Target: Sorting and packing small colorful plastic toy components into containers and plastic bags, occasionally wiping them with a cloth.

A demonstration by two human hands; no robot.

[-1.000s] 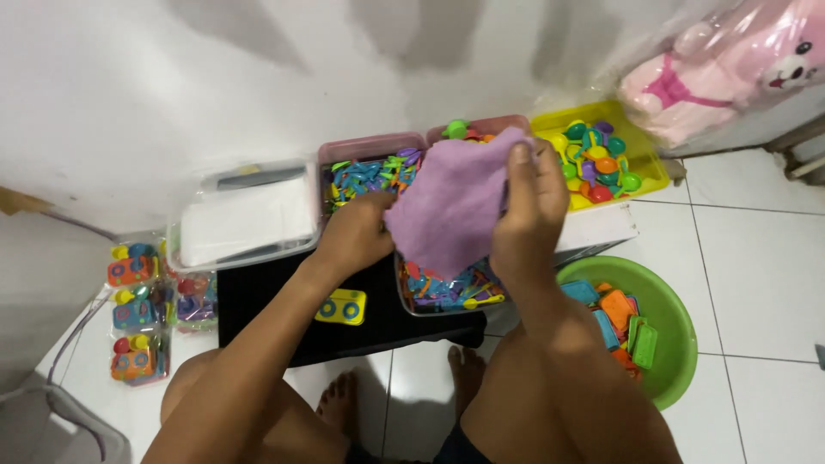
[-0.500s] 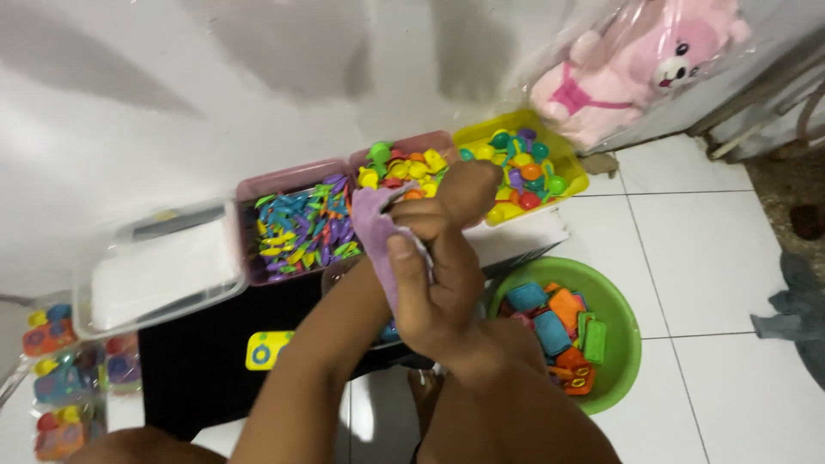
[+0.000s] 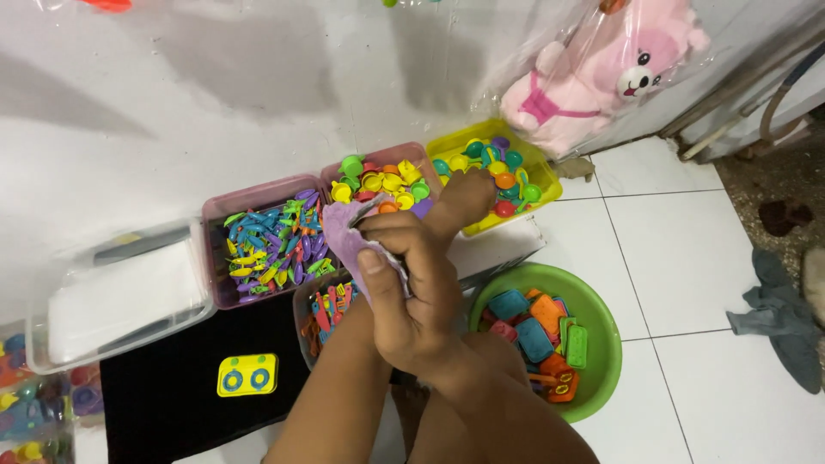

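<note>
Head view: both hands bunched together over the trays, squeezing a purple cloth [image 3: 344, 236]. Right hand [image 3: 412, 292] in front, fingers curled tight round the cloth, thumb pressed on it. Left hand [image 3: 460, 202] behind and partly hidden, also closed on the cloth's far end as far as shows. Cloth hangs above a clear tub [image 3: 322, 314] of red and mixed toy bits. Just behind: pink tray [image 3: 262, 245] of small multicolour pieces, pink tray [image 3: 382, 180] of toy cups, yellow tray [image 3: 494, 172] of round pieces. Green bowl [image 3: 593, 318] with flat orange and blue toys sits right of the forearms. Yellow toy piece [image 3: 247, 375] lies on a black mat [image 3: 163, 404]. Pink plush [image 3: 593, 77] in plastic leans on the wall. Grey rag [image 3: 778, 314] lies on the floor tiles, far right.
</note>
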